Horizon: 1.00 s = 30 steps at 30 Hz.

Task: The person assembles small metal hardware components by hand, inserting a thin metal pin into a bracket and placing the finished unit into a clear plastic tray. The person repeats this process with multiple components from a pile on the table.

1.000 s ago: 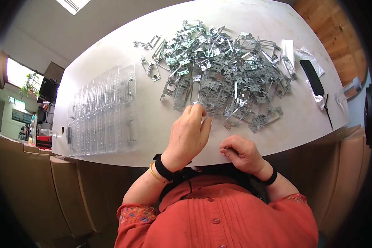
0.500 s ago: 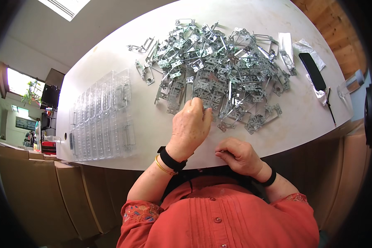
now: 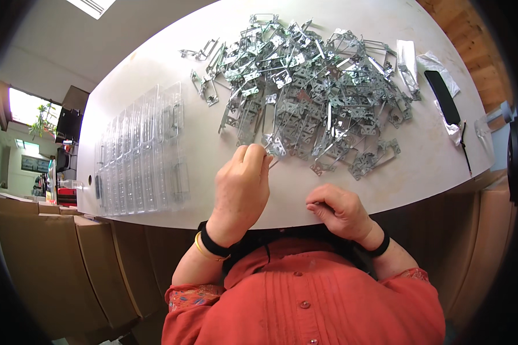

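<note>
My left hand (image 3: 240,192) pinches a metal bracket (image 3: 278,145) by its near end, probably for control; right hand (image 3: 341,211) curled, can't tell if holding anything.

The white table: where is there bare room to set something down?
One patch lies between the clear plastic trays and the left hand. Another, on the right, is bordered by the metal bracket pile, the black phone and the right hand. It is crowded where the pile sprawls and around the phone, with white wrapping and a black cable.
</note>
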{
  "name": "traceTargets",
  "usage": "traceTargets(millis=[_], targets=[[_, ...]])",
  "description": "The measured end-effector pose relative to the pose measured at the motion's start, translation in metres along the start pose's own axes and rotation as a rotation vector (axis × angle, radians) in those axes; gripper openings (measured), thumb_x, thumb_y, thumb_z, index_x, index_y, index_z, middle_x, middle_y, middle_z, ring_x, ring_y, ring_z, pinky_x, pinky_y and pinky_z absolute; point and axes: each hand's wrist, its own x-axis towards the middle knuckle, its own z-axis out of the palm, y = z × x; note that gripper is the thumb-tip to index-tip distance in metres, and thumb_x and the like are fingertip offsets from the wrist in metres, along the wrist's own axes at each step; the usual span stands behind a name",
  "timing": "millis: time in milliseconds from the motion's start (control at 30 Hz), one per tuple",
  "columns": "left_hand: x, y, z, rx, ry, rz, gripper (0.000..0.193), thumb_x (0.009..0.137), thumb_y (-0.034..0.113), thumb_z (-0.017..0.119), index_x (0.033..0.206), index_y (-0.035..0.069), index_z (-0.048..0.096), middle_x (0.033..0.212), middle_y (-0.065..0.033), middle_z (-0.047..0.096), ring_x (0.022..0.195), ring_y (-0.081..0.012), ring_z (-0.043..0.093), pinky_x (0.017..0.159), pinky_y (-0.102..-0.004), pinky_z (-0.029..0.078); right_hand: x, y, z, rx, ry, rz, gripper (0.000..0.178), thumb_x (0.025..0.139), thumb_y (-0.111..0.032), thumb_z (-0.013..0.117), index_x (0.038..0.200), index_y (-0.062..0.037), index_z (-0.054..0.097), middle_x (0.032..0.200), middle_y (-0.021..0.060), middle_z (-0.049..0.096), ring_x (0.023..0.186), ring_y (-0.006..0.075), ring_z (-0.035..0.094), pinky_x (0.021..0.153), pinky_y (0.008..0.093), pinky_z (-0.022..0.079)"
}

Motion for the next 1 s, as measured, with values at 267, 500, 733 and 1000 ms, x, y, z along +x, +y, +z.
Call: traceTargets(millis=[267,500,733,1000], targets=[[-0.036,-0.015,-0.026,0.256,-0.349,0.205,0.019,0.089,-0.004,0.065,0.106,0.004,0.067,0.097,-0.0125,0.067,0.084,-0.0332,0.069,0.076,-0.0439,0.055,-0.001,0.000,0.004,-0.033,0.015,0.025,0.015,0.096,0.003,0.077,0.107,-0.0042,0.070,0.098,0.0124,0.071,0.082,0.0294,0.069,0.074,0.0361,0.056],[-0.081,-0.035,-0.020,0.168,-0.116,0.016,0.016,0.092,-0.006,0.070,0.105,0.003,0.067,0.100,-0.0129,0.072,0.082,-0.0328,0.069,0.077,-0.0431,0.055,0.000,0.000,0.007,-0.080,0.033,0.030,0.014,0.097,0.003,0.078,0.107,-0.0029,0.070,0.099,0.0116,0.072,0.082,0.0263,0.069,0.074,0.0343,0.055],[-0.091,-0.022,-0.041,-0.364,0.099,-0.112,0.020,0.101,0.000,0.069,0.084,0.001,0.058,0.073,-0.0043,0.056,0.061,-0.0179,0.049,0.070,-0.0430,0.055,-0.002,0.003,0.012,-0.112,0.056,0.078,0.014,0.097,0.004,0.077,0.108,-0.0019,0.071,0.100,0.0094,0.072,0.081,0.0196,0.068,0.071,0.0304,0.055],[-0.092,-0.006,-0.115,-1.393,0.348,0.344,0.062,0.113,0.037,0.063,0.061,0.007,0.045,0.057,-0.0057,0.047,0.047,-0.0190,0.045,0.065,-0.0567,0.064,-0.002,0.002,0.018,-0.113,0.073,0.144,0.012,0.101,0.005,0.074,0.111,-0.0010,0.070,0.104,0.0071,0.071,0.077,0.0114,0.068,0.068,0.0253,0.055]])
